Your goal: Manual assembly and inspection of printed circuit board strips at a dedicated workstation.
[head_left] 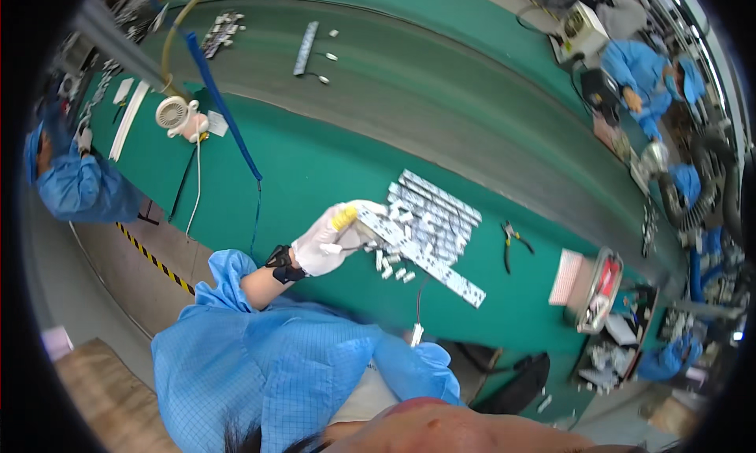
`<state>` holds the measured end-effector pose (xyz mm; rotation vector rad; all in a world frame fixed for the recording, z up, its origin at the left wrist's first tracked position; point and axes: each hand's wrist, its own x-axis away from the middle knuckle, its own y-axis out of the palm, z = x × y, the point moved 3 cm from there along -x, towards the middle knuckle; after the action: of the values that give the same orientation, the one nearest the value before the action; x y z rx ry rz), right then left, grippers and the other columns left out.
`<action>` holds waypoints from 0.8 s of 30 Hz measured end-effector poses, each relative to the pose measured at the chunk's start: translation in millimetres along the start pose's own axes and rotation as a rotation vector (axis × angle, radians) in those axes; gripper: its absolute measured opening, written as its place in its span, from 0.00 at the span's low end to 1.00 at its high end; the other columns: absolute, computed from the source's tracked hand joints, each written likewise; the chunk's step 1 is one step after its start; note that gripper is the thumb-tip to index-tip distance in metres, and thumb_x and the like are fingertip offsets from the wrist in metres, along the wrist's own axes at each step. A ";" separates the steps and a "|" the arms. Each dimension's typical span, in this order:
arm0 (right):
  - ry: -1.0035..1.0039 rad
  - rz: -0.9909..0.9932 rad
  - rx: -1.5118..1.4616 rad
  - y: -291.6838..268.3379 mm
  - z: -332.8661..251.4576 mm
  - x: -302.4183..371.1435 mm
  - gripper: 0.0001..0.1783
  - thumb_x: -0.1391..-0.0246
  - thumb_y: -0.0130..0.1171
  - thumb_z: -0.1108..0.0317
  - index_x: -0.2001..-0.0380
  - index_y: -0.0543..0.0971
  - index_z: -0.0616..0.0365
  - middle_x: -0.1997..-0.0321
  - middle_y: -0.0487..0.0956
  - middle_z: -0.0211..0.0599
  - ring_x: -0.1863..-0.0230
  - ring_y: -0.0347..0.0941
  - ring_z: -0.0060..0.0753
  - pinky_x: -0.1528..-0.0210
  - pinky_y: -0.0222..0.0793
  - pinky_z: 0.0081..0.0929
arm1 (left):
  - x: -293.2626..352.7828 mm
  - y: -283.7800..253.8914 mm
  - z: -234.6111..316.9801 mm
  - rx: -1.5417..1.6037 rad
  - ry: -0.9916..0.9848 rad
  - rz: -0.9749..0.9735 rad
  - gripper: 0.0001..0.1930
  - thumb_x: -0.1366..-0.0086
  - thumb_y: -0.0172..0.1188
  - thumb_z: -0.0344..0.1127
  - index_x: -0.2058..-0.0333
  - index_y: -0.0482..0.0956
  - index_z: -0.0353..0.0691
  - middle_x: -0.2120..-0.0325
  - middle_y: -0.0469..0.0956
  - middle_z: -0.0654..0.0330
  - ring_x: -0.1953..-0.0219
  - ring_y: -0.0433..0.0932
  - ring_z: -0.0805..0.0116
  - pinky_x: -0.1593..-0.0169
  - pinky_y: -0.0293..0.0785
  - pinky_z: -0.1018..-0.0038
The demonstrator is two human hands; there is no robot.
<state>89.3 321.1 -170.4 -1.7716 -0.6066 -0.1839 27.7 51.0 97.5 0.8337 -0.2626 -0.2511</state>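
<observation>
A: Left hand's grip?
B: White-gloved left hand (331,236), narrowed around the near end of a white strip (445,273). Right hand not visible; can't tell its grip.
A: Strip's lie?
B: Above the green counter (315,161), running from the glove toward 4 o'clock, far end unsupported. A dark lead drops from it toward 6 o'clock, white connector (416,335) at its tip.
A: Nearby?
B: Stacked strips (442,217) at the hand's 3 o'clock, the held one crossing their lower edge. Pliers (508,252) farther out, also 3 o'clock.
A: Handling well, your judgement?
B: Hold by the edges, off the dotted face. Support the 4 o'clock end with the other hand, lest it sag or twist. Keep the lead clear of the stack; a snag could tug its joint.
</observation>
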 end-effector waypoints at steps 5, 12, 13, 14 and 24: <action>0.212 -0.082 0.015 -53.7 -33.0 130.3 0.19 0.50 0.52 0.57 0.56 0.75 0.54 0.62 0.79 0.42 0.59 0.75 0.46 0.55 0.69 0.38 | 16.1 39.1 27.9 0.079 0.122 0.101 0.22 0.33 0.46 0.45 0.50 0.66 0.34 0.52 0.72 0.52 0.47 0.69 0.59 0.39 0.57 0.59; -0.114 0.234 -0.835 -233.8 -72.5 146.6 0.24 0.47 0.55 0.54 0.52 0.71 0.57 0.64 0.78 0.43 0.61 0.76 0.42 0.61 0.71 0.32 | 46.3 89.6 84.8 -0.119 0.224 0.233 0.22 0.32 0.42 0.44 0.47 0.63 0.32 0.52 0.71 0.49 0.46 0.68 0.57 0.38 0.57 0.60; -0.107 0.141 -1.243 -274.3 -97.2 142.3 0.33 0.52 0.57 0.46 0.49 0.67 0.59 0.62 0.77 0.44 0.63 0.75 0.36 0.65 0.71 0.31 | 59.1 92.6 88.9 -0.106 0.250 0.225 0.22 0.31 0.41 0.43 0.47 0.62 0.32 0.51 0.70 0.49 0.46 0.67 0.58 0.38 0.57 0.63; -0.076 0.049 -1.640 -316.6 -122.6 144.4 0.43 0.56 0.59 0.39 0.45 0.64 0.61 0.61 0.75 0.45 0.64 0.73 0.31 0.69 0.71 0.29 | 72.8 98.5 93.8 -0.302 0.280 0.319 0.21 0.32 0.41 0.41 0.47 0.62 0.32 0.52 0.70 0.49 0.50 0.70 0.59 0.44 0.64 0.66; -0.318 0.130 -1.405 -468.9 -159.6 141.8 0.18 0.44 0.54 0.64 0.54 0.70 0.65 0.74 0.75 0.36 0.90 0.57 0.12 0.89 0.50 0.09 | 99.0 169.4 146.4 -0.911 0.380 0.404 0.28 0.44 0.61 0.49 0.52 0.72 0.33 0.65 0.80 0.55 0.69 0.76 0.76 0.66 0.72 0.81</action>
<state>10.4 294.3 338.0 -3.2346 -0.6129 -0.2687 92.5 27.4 332.3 -0.0922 0.0574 0.1729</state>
